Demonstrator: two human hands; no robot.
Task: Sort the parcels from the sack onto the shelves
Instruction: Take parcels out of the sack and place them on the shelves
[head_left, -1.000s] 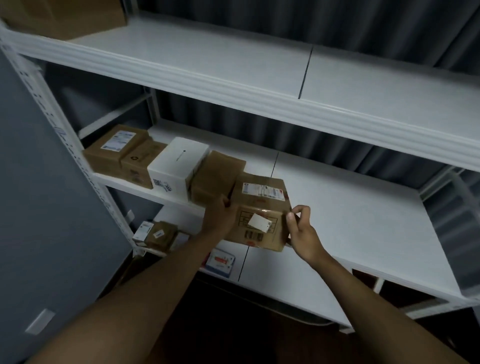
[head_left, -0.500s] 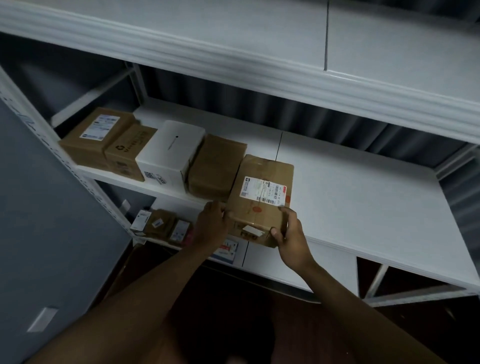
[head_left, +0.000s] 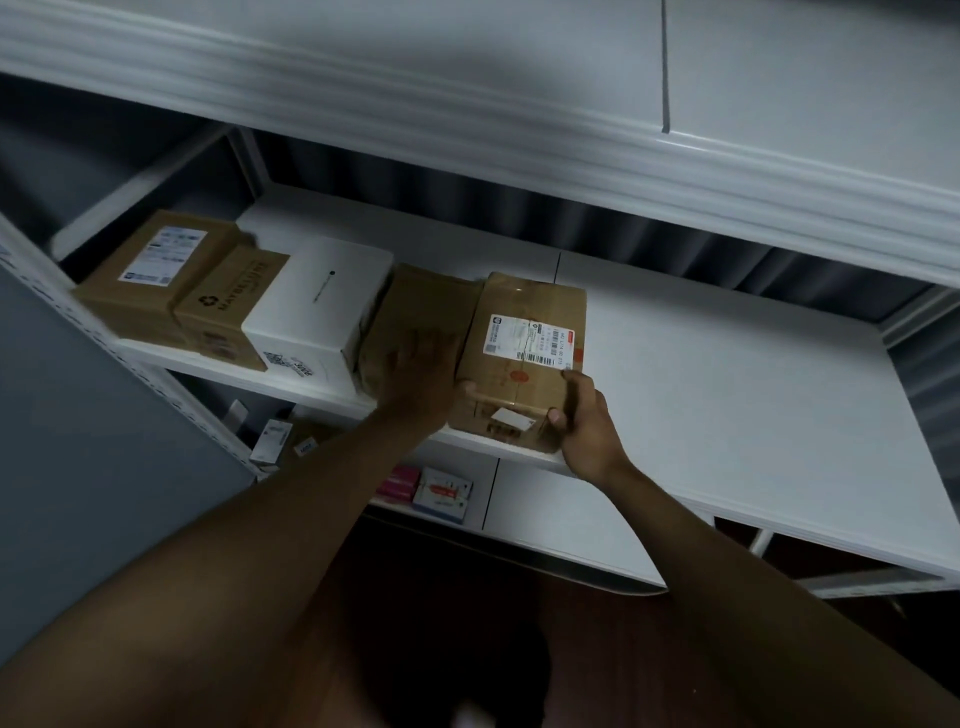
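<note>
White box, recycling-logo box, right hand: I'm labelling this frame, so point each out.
white box (head_left: 327, 291), head view, top face.
recycling-logo box (head_left: 228, 299), head view, printed top.
right hand (head_left: 589, 426), head view, back of hand.

The middle shelf (head_left: 727, 395) lies bare to the right of the labelled brown parcel (head_left: 524, 358), while its left part is blocked by a tight row of a plain brown parcel (head_left: 415, 312), white box (head_left: 317, 306) and two cardboard boxes (head_left: 156, 275), under the low upper shelf (head_left: 467, 119).
</note>
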